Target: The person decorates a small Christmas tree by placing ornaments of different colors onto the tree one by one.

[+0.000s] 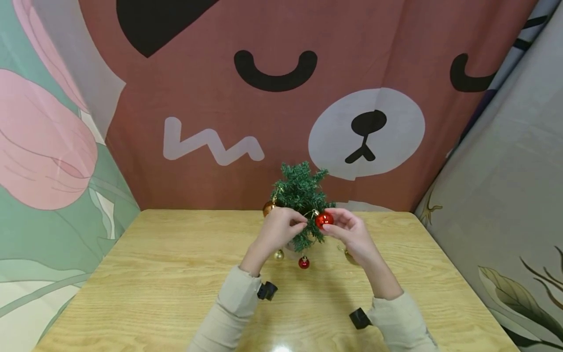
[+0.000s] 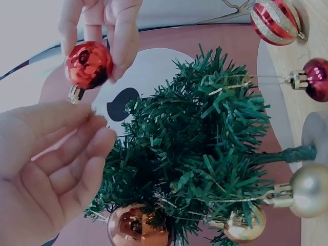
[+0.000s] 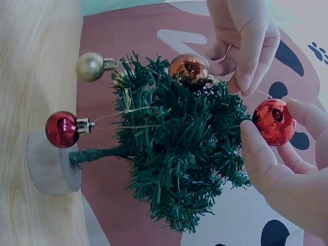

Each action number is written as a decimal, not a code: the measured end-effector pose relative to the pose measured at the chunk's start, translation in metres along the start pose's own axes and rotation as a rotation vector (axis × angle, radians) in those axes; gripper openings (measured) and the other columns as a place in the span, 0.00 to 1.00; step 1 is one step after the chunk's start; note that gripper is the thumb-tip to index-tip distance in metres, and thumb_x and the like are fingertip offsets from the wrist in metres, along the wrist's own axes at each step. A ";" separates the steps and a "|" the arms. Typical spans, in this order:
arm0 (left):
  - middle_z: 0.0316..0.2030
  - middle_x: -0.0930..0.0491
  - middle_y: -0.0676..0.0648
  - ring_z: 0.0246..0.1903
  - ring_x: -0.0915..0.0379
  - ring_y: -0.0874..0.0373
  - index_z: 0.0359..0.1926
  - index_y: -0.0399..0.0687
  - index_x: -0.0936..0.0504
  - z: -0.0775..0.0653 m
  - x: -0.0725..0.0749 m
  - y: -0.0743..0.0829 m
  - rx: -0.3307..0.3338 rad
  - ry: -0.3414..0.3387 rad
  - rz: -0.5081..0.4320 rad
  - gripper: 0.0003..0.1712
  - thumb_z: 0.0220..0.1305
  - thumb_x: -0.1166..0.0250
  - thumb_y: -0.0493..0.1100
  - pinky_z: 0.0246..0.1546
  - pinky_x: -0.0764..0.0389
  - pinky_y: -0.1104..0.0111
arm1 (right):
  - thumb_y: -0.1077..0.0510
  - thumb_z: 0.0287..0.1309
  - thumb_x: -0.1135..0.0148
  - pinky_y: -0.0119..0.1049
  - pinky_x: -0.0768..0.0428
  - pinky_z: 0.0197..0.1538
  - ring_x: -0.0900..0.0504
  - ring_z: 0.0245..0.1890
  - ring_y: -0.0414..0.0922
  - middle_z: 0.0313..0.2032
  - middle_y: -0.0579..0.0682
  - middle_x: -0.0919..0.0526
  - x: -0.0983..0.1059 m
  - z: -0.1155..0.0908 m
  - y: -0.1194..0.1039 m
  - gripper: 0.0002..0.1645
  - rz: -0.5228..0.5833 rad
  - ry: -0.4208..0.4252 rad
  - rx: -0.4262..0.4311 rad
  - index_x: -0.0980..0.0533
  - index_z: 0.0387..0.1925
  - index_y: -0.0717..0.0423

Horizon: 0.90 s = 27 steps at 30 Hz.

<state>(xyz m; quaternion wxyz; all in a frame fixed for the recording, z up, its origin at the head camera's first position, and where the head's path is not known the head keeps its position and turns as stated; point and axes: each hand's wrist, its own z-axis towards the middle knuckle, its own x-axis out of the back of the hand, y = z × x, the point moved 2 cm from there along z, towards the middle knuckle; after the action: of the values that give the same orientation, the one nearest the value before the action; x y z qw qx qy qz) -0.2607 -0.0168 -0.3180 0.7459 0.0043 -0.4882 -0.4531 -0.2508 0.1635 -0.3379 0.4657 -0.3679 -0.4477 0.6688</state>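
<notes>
In front of me my right hand (image 1: 355, 238) holds a shiny red Christmas ball (image 1: 324, 220) between thumb and fingers. My left hand (image 1: 278, 227) pinches the thin gold string (image 3: 263, 94) looped from the ball's cap. Both hands are close before a small green artificial Christmas tree (image 1: 301, 188), which stands on a round grey base (image 3: 54, 164). From its branches hang a copper ball (image 3: 187, 70), a matte gold ball (image 3: 89, 67), a smaller shiny gold ball (image 2: 247, 224) and a dark red ball (image 3: 62, 129).
A red ball with glittery stripes (image 2: 275, 21) lies on the wooden table (image 1: 176, 274), right of the tree and partly behind my right hand in the head view. Behind the table hangs a printed curtain (image 1: 281, 122), with more printed cloth (image 1: 506, 195) along the sides.
</notes>
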 end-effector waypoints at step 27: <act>0.29 0.19 0.46 0.13 0.32 0.62 0.34 0.42 0.15 0.010 0.003 -0.006 0.096 0.387 0.231 0.07 0.53 0.35 0.39 0.09 0.41 0.77 | 0.65 0.53 0.39 0.37 0.22 0.40 0.25 0.39 0.46 0.43 0.61 0.27 -0.008 0.015 0.004 0.26 -0.236 0.045 -0.065 0.33 0.54 0.68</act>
<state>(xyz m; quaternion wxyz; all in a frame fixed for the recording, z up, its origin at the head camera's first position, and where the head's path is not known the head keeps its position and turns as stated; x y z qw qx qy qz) -0.2715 -0.0184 -0.3132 0.8715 0.0705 -0.3542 -0.3319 -0.2637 0.1514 -0.3363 0.5389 -0.3424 -0.4986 0.5863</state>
